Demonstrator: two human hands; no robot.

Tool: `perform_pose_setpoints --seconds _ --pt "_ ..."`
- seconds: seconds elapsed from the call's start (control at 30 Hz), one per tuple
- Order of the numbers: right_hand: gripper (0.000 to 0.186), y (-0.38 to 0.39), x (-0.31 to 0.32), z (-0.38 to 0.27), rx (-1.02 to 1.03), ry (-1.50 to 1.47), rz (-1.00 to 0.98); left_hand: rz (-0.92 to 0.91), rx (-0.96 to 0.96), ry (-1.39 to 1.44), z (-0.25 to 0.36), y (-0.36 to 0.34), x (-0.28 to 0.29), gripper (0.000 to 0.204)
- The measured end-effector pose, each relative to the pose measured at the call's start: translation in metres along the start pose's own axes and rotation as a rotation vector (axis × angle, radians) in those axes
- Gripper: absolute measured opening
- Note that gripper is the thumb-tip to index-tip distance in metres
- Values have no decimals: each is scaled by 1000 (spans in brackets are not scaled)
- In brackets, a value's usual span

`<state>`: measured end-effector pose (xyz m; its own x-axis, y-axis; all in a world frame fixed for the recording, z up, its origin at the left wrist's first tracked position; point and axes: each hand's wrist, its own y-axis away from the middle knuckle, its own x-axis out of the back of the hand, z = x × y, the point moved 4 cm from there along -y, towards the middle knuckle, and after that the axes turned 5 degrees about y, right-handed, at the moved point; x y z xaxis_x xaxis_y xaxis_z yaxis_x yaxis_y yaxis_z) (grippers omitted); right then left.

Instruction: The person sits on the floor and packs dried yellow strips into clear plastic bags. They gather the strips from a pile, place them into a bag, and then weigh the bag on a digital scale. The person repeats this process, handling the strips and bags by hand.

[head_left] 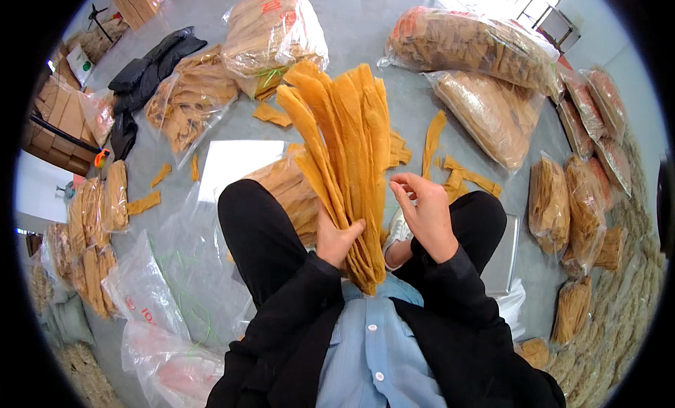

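My left hand (338, 238) is closed round the lower part of a bundle of long, flat, yellow-brown dried strips (351, 137). The strips stand upright in front of my body and fan out at the top. To the right of the bundle, my right hand (429, 218) is raised with its fingers curled in and thumb and forefinger drawn together. No strip shows between them, and the hand is apart from the bundle. Between my knees, partly hidden behind the bundle, lies a heap of similar strips (285, 190).
Large clear bags of strips (278, 39) (471, 46) stand ahead on the grey floor. Smaller wrapped bundles (548, 204) lie at right, others (88, 232) at left. Loose strips (434, 137), a white board (239, 162), crumpled plastic bags (144, 288) and a metal-topped scale-like plate (500, 260) surround me.
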<state>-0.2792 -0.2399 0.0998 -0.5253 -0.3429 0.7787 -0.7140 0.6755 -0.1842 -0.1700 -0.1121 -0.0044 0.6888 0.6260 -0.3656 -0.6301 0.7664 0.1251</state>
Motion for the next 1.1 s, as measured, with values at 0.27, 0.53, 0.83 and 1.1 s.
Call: perform_pose_setpoints --seconds 0.27,0.53,0.83,1.1 --pt "40 14 -38 0 -30 -463 -311 -118 176 366 19 -15 22 45" --pt "70 18 -54 -8 -97 -423 -490 -329 293 649 23 -15 24 62" --pt "66 25 -56 -4 -183 -765 -372 -511 342 795 28 -18 13 74" --pt "69 27 -60 7 -172 -745 -282 -460 338 944 29 -17 13 78"
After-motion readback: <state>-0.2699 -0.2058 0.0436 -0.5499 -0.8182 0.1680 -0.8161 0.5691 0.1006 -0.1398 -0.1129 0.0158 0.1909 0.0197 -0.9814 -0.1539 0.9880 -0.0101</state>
